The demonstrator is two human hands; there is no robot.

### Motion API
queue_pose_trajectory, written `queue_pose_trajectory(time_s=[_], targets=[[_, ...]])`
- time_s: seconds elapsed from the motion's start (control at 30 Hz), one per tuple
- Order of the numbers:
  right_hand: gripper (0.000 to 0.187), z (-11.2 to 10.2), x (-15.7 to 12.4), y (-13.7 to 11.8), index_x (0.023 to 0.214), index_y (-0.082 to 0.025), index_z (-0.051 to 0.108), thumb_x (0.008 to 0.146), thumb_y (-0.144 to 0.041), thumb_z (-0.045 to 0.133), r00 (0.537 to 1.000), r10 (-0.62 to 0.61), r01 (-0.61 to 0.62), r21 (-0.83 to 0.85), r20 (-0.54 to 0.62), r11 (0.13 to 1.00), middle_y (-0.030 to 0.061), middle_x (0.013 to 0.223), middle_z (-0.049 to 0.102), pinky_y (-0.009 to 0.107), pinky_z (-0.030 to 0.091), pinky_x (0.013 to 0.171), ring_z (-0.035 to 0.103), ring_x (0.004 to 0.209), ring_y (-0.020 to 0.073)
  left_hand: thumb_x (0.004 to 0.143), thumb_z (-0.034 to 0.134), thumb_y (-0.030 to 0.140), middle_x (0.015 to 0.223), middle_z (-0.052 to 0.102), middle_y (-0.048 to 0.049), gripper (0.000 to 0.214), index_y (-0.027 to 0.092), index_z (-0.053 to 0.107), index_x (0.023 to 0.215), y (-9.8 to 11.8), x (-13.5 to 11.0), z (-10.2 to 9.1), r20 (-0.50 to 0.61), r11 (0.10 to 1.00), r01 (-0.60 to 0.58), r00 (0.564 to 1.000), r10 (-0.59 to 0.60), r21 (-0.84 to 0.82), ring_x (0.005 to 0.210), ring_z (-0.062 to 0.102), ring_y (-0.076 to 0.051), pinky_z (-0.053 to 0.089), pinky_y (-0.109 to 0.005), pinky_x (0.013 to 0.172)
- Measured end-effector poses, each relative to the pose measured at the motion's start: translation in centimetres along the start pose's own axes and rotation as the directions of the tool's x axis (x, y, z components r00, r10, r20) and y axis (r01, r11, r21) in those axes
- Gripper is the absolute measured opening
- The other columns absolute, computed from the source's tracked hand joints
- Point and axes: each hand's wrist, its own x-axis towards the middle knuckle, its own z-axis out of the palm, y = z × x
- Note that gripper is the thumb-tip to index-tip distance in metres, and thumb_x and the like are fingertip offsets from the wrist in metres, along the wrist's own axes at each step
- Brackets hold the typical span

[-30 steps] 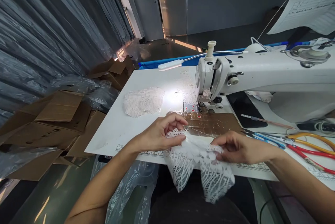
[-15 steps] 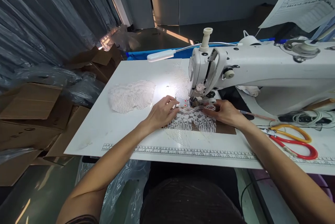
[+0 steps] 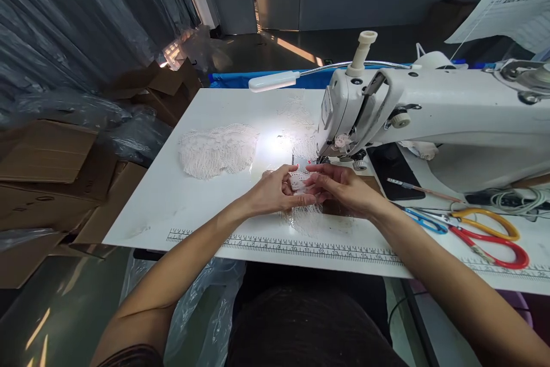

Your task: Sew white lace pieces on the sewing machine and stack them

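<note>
White fringed lace trim (image 3: 298,182) is held between my two hands, just in front of the sewing machine's (image 3: 344,121) needle area. My left hand (image 3: 277,190) grips the lace from the left, its thumb stretched along the near side. From the right, my right hand (image 3: 337,186) pinches the lace between thumb and fingers. The lace's fringe hangs down onto the white table (image 3: 172,206) below my hands. Partly under the lace and right hand lies a flat brown piece (image 3: 344,212). A pile of white fringed lace (image 3: 218,150) rests to the left.
Right of my hands lie red-and-yellow-handled scissors (image 3: 490,235), blue-handled snips (image 3: 425,223) and a thin pen-like tool (image 3: 423,189). A lamp (image 3: 274,81) shines on the table. A printed ruler (image 3: 301,249) runs along the front edge. Cardboard boxes (image 3: 47,184) stand at left.
My hands have come together, the right moving left and both gathering the lace. The lace, spread flat by the needle before, is now bunched nearer me. The blue-handled snips have come into view.
</note>
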Motion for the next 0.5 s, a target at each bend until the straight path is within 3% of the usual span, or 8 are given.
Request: queue_pose_trajectory(time_s=[0.07, 0.17, 0.23, 0.33, 0.43, 0.5], targets=[[0.036, -1.1, -0.1, 0.2, 0.111, -0.019, 0.066, 0.089, -0.047, 0.058, 0.996, -0.068, 0.048, -0.303, -0.054, 0.952, 0.0080, 0.092, 0.071, 0.035, 0.053, 0.068, 0.067, 0.077, 0.0193, 0.085, 0.072, 0.048, 0.093, 0.072, -0.0098, 0.076, 0.014, 0.040, 0.145, 0.2, -0.2, 0.1, -0.048, 0.997, 0.076, 0.996, -0.075, 0.030, 0.068, 0.071, -0.018, 0.058, -0.033, 0.068], [0.030, -2.7, -0.5, 1.1, 0.109, -0.019, 0.070, 0.093, -0.037, 0.052, 0.966, -0.233, 0.102, -0.669, -0.111, 0.737, 0.0066, 0.082, 0.070, 0.037, 0.051, 0.068, 0.064, 0.069, 0.0200, 0.090, 0.066, 0.039, 0.101, 0.072, -0.0123, 0.059, 0.016, 0.046, 0.141, 0.2, -0.2, 0.1, -0.058, 0.993, 0.114, 0.992, -0.112, 0.030, 0.062, 0.071, -0.016, 0.059, -0.035, 0.071], [0.033, -3.1, -0.8, 1.8, 0.115, -0.019, 0.070, 0.095, -0.034, 0.047, 0.936, -0.353, 0.233, -0.754, 0.001, 0.614, 0.0089, 0.089, 0.070, 0.038, 0.052, 0.071, 0.064, 0.075, 0.0211, 0.090, 0.066, 0.039, 0.098, 0.073, -0.0110, 0.058, 0.016, 0.047, 0.139, 0.1, -0.2, -0.1, -0.057, 0.993, 0.107, 0.993, -0.104, 0.058, 0.060, 0.071, -0.016, 0.059, -0.036, 0.075], [0.038, -2.8, -0.8, 2.9, 0.125, -0.020, 0.067, 0.097, -0.030, 0.043, 0.855, -0.478, 0.412, -0.825, 0.202, 0.387, 0.0145, 0.106, 0.065, 0.043, 0.051, 0.081, 0.062, 0.090, 0.0248, 0.088, 0.067, 0.039, 0.087, 0.073, -0.0076, 0.060, 0.014, 0.047, 0.139, -0.1, 0.0, -0.3, -0.104, 0.984, 0.089, 0.992, -0.073, 0.156, 0.073, 0.073, -0.021, 0.057, -0.039, 0.083], [0.040, -2.4, -0.5, 4.0, 0.130, -0.022, 0.065, 0.097, -0.028, 0.043, 0.827, -0.503, 0.398, -0.892, 0.250, 0.212, 0.0159, 0.106, 0.061, 0.049, 0.049, 0.083, 0.058, 0.090, 0.0266, 0.085, 0.070, 0.041, 0.100, 0.073, -0.0112, 0.061, 0.015, 0.050, 0.137, -0.4, 0.3, -0.3, -0.152, 0.971, 0.108, 0.985, -0.076, 0.214, 0.081, 0.073, -0.023, 0.057, -0.038, 0.083], [0.040, -2.4, -0.4, 4.6, 0.131, -0.024, 0.064, 0.096, -0.028, 0.044, 0.823, -0.518, 0.381, -0.903, 0.233, 0.199, 0.0151, 0.106, 0.060, 0.050, 0.048, 0.084, 0.056, 0.090, 0.0265, 0.084, 0.071, 0.041, 0.109, 0.072, -0.0130, 0.061, 0.017, 0.051, 0.136, -0.5, 0.4, -0.3, -0.163, 0.969, 0.129, 0.982, -0.096, 0.210, 0.078, 0.073, -0.022, 0.058, -0.037, 0.079]])
